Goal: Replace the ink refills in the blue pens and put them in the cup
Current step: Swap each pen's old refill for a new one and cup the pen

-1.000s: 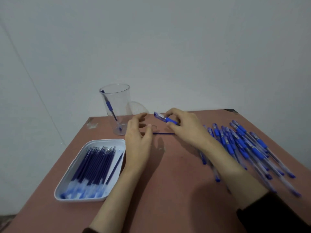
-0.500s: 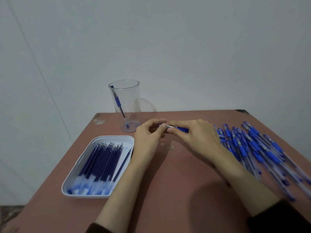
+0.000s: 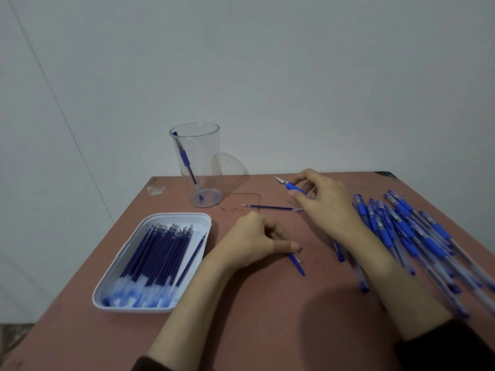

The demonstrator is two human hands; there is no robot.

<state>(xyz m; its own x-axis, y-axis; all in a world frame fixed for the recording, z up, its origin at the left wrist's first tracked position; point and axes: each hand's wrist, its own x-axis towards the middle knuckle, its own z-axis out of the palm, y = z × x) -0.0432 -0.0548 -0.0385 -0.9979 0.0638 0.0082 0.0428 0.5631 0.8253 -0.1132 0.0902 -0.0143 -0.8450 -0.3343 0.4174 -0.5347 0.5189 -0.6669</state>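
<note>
the blue pen is in two parts, one in each hand; the right hand (image 3: 325,203) is curled round the front piece (image 3: 290,186), the blue grip with its pale pointed tip, which sticks out to the left past the fingers, raised above the far part of the table (image 3: 267,303); the left hand (image 3: 250,242) is closed low over the table nearer the person, thumb and bent fingers pinching the rear piece (image 3: 296,261), whose blue end pokes out to the lower right and lies against the tabletop; between the two hands a loose refill (image 3: 273,208) lies flat on the table, tip to the left, its other end reaching the right hand; whether it touches the hand i cannot tell.

behind and left of the refill stands the clear cup (image 3: 206,156), upright near the far edge, with one blue pen (image 3: 185,159) leaning inside it, tip down; left of the left forearm sits a white tray (image 3: 176,216) holding a row of dark blue refills (image 3: 158,255), one lying askew along its right side; right of the right forearm a heap of blue pens (image 3: 417,236) is spread over the table, a few running under the forearm; a plain pale wall (image 3: 267,76) rises behind.
</note>
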